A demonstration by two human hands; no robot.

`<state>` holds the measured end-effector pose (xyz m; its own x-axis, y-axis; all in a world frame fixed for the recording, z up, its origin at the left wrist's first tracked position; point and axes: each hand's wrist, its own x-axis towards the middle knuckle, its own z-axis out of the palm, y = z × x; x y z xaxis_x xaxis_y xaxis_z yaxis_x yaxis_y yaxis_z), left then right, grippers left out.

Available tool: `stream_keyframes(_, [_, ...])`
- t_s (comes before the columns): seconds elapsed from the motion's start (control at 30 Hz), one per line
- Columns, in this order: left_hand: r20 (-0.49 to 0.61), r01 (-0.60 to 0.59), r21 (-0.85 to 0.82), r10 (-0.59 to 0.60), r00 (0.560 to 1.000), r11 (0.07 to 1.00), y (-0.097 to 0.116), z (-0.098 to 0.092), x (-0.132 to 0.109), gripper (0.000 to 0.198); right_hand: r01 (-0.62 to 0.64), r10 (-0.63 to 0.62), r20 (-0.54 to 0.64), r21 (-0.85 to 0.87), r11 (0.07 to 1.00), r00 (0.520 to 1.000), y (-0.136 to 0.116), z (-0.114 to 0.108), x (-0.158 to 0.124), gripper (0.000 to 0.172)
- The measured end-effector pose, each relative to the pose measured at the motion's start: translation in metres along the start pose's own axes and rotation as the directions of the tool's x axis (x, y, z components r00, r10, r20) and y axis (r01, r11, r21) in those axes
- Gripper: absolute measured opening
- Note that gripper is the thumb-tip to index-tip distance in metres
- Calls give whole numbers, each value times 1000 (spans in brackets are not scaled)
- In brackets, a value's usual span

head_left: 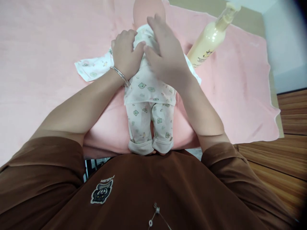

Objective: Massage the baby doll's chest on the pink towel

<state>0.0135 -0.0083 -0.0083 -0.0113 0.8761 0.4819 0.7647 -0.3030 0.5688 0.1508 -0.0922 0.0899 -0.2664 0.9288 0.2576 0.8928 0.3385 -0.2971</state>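
A baby doll [151, 86] lies lengthwise in front of me, its feet toward my body. It wears a white print top [150, 91] and matching trousers [141, 123] with turned-up cuffs. Its smooth head [147, 11] shows no face from here. My left hand [127, 49] rests on the doll's upper body by the shoulder, thumb spread from the fingers. Over the other shoulder, near the neck, is my right hand [168, 52], slightly blurred, its fingers stretched out and thumb apart. Whether the right palm touches the cloth is hidden. Both thumb tips nearly meet.
A pink blanket [230, 86] covers the table under the doll. A pale yellow pump bottle [207, 40] stands to the right of the doll, beyond my right forearm. Wood-grain drawers [283, 153] are at the right, and my body is close to the table's near edge.
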Motion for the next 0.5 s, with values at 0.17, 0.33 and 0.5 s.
stream_keyframes(0.17, [-1, -16, -20, 16, 1000, 1000, 2, -4, 0, 16, -38, 40, -269, 10, 999, 962, 20, 31, 16, 63])
stream_keyframes(0.33, [8, -5, -40, 5, 1000, 999, 5, -5, -1, 16, -114, 115, -18, 54, 992, 993, 36, 45, 28, 64])
stream_keyframes(0.5, [-18, 4, -33, -4, 1000, 999, 5, -4, -1, 18, -15, 4, -276, -37, 999, 961, 15, 23, 9, 60])
